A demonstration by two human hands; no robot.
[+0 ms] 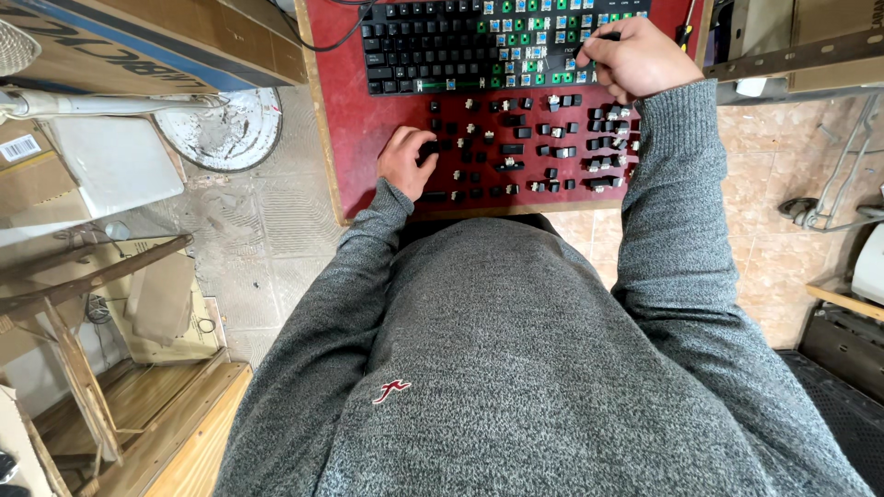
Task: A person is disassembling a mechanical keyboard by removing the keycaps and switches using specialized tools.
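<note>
A black keyboard [433,46] lies at the far side of a red table [368,120]. Many of its keycaps are off on the right half, showing blue and green switches. Several loose black keycaps [534,147] are spread on the table in front of it. My left hand [405,161] rests on the table at the left end of the keycaps, its fingers curled on one black keycap. My right hand [635,60] is over the keyboard's right part, fingers closed on a thin dark tool whose tip points left.
Cardboard boxes [166,41] stand at the upper left next to a round white fan base [226,129] on the floor. Wooden furniture [110,387] is at the lower left. Metal stands and dark cases [843,212] crowd the right side.
</note>
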